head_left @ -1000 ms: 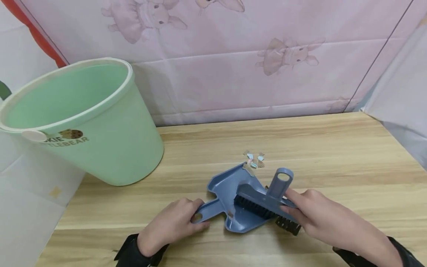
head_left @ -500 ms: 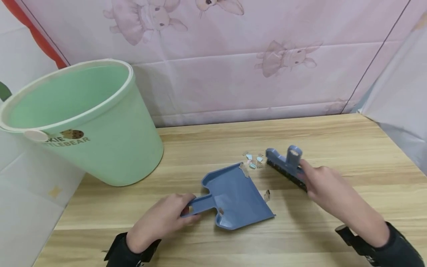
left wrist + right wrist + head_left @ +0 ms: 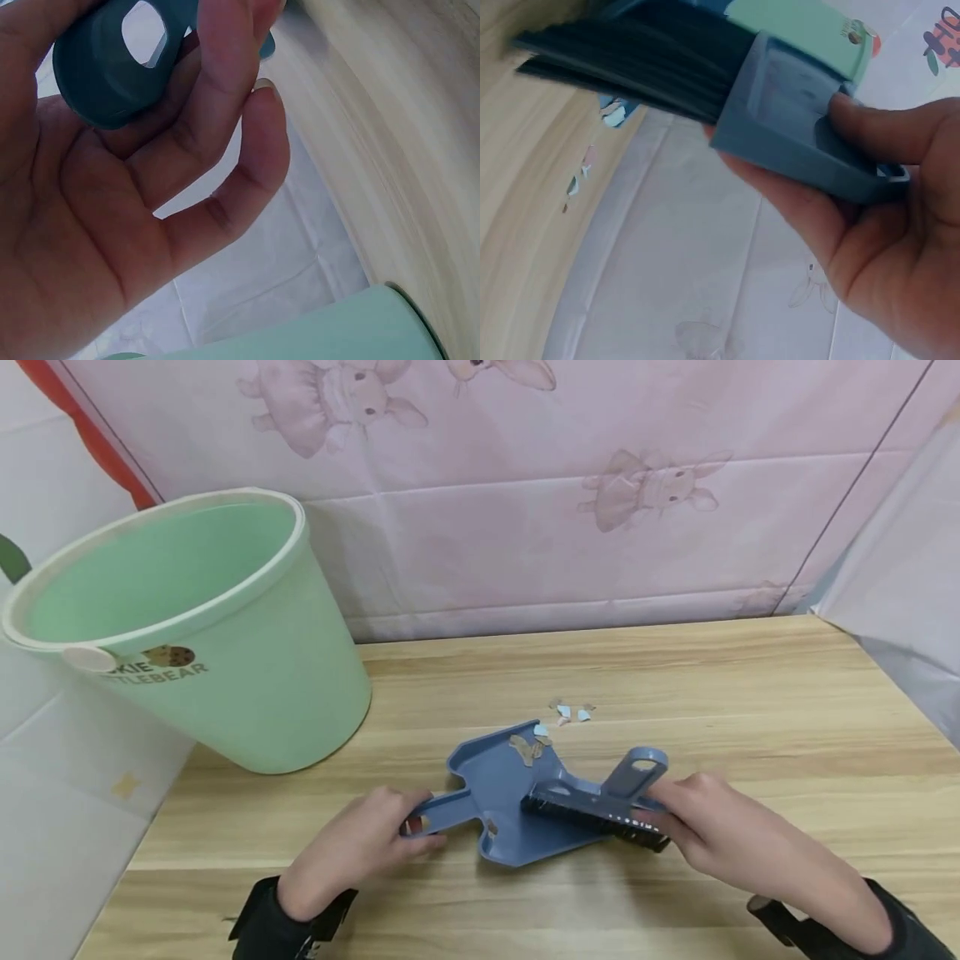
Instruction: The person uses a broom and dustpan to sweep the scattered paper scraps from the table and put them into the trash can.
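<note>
At the far left a mint-green plastic bucket (image 3: 202,627) stands tilted at the left edge of the wooden desk (image 3: 750,693), its mouth open toward the camera and, as far as the head view shows, with nothing in it. Just right of it and nearer, the left hand (image 3: 360,847) curls its fingers round the handle of the blue dustpan (image 3: 510,793); the left wrist view shows the handle's hanging hole pinched between thumb and fingers. The pan lies flat on the desk near the middle, its open lip toward the right. Half a second ago the pan held almost nothing and the hand brush (image 3: 600,806) was out beyond the scraps on the far right side; now the brush has been drawn back across the lip and lies over the pan's mouth, and a few brownish paper scraps (image 3: 528,746) sit inside near the pan's back wall. That suggests one sweep has landed part of the litter. A small cluster of pale scraps (image 3: 570,712) is still on the desk just beyond the pan's far corner, so more strokes look needed. On the right, the right hand (image 3: 712,835) grips the brush's blue back, fingers wrapped around it, bristles pointing down toward the pan, as the right wrist view confirms.
</note>
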{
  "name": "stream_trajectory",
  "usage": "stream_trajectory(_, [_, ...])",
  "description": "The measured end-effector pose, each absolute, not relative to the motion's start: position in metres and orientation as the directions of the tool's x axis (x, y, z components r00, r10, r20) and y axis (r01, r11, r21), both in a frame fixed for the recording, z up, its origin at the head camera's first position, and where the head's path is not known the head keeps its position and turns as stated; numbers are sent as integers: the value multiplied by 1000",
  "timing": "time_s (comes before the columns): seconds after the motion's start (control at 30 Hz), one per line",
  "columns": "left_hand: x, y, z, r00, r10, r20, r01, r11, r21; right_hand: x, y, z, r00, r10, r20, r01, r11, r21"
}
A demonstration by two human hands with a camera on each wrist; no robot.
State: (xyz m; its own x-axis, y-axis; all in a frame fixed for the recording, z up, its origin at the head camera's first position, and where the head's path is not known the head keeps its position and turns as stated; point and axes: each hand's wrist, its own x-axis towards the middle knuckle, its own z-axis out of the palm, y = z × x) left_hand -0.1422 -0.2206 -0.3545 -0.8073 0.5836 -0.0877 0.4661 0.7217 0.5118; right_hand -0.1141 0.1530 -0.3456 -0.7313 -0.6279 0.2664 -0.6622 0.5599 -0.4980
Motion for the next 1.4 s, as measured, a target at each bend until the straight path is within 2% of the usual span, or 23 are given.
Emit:
stream_trajectory(0.1, [-143,-222,-354,-800,594,-80,475,710,520,-115,157,-343,-731,-603,319,-673,561,-482])
stream_trajectory(0.27, [-145,-232,-347,-764,644,-26,532,653,539,-124,163,-344,-782,-457,423,-609,702,-368])
stream_trajectory(0.37, [-147,-243,-338,-740,672,13,571,618,540,-132,166,-348,-787,-388,479,-566,763,-313])
stream_trajectory(0.53, [-151,-260,-332,-723,690,41,607,605,515,-148,170,-361,-740,-345,577,-548,807,-220])
stream_trajectory(0.67, [-154,-267,-334,-716,698,19,607,610,509,-155,171,-371,-713,-380,589,-568,805,-169])
stream_trajectory(1.0, [-153,-255,-336,-760,643,-95,495,668,556,-142,152,-367,-779,-475,409,-593,771,-234])
stream_trajectory(1.17, [-152,-246,-344,-759,634,-149,449,675,585,-129,138,-365,-733,-544,409,-671,676,-304])
stream_trajectory(1.4, [-151,-237,-349,-736,641,-219,411,680,607,-115,133,-357,-698,-603,387,-707,491,-509])
